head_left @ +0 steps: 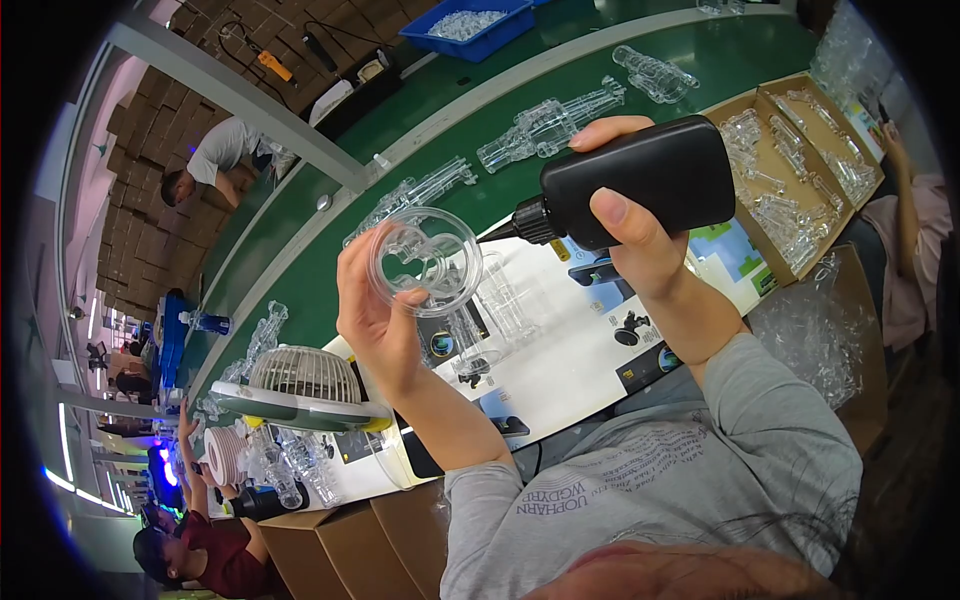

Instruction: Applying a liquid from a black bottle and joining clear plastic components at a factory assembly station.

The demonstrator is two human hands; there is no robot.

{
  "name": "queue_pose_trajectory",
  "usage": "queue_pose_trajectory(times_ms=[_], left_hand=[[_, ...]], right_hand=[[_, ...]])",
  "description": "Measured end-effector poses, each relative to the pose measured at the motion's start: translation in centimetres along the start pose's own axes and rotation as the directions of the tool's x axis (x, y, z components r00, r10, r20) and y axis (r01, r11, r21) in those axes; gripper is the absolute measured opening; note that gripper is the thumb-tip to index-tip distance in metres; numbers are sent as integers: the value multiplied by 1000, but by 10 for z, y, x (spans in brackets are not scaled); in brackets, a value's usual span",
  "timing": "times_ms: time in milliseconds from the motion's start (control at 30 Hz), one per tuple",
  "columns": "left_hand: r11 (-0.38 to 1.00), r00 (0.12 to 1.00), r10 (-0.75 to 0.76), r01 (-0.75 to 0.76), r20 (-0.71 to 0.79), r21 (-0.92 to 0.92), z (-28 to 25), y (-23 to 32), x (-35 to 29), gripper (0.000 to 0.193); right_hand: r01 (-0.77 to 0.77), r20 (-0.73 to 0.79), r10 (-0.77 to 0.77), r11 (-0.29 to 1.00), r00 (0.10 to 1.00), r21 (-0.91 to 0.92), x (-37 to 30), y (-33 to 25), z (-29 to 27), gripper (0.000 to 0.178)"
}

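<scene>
My left hand (375,325) is closed around a clear round plastic part (428,265), a shallow cup shape with an open rim turned upward. In my right hand (645,235) is a black squeeze bottle (650,175), tipped sideways. Its thin pointed nozzle aims left and meets the right edge of the clear part; whether it touches cannot be made out. Below the nozzle, clear plastic tubes (510,305) lie on the white printed sheet (560,365).
Several clear plastic assemblies (550,125) lie along the green belt (480,205). A cardboard tray (762,100) of clear parts stands at right. A desk fan (305,380) sits at left, and a blue bin (470,25) at the back. Co-workers flank the line.
</scene>
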State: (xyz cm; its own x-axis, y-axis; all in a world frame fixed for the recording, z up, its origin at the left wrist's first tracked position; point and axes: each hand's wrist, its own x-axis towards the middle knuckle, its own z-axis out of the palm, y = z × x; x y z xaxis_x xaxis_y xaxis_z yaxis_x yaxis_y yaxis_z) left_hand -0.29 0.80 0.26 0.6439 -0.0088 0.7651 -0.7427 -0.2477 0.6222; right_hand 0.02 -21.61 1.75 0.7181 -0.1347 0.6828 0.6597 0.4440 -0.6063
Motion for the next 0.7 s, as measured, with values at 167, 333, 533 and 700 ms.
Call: queue_pose_trajectory(times_ms=[167, 333, 533, 700], left_hand=[[999, 1000, -12, 12, 9, -39, -2, -2, -3, 50], [990, 999, -30, 34, 33, -139, 0, -2, -3, 42], [988, 992, -107, 114, 69, -104, -1, 3, -4, 39], [988, 992, -95, 104, 81, -117, -1, 4, -4, 47]], right_hand=[[-7, 3, 7, 1000, 1000, -6, -1, -1, 2, 31], [-10, -2, 10, 1000, 1000, -8, -1, -2, 1, 31], [-5, 15, 5, 1000, 1000, -13, -1, -2, 0, 32], [-14, 11, 14, 1000, 1000, -9, -1, -2, 1, 32]])
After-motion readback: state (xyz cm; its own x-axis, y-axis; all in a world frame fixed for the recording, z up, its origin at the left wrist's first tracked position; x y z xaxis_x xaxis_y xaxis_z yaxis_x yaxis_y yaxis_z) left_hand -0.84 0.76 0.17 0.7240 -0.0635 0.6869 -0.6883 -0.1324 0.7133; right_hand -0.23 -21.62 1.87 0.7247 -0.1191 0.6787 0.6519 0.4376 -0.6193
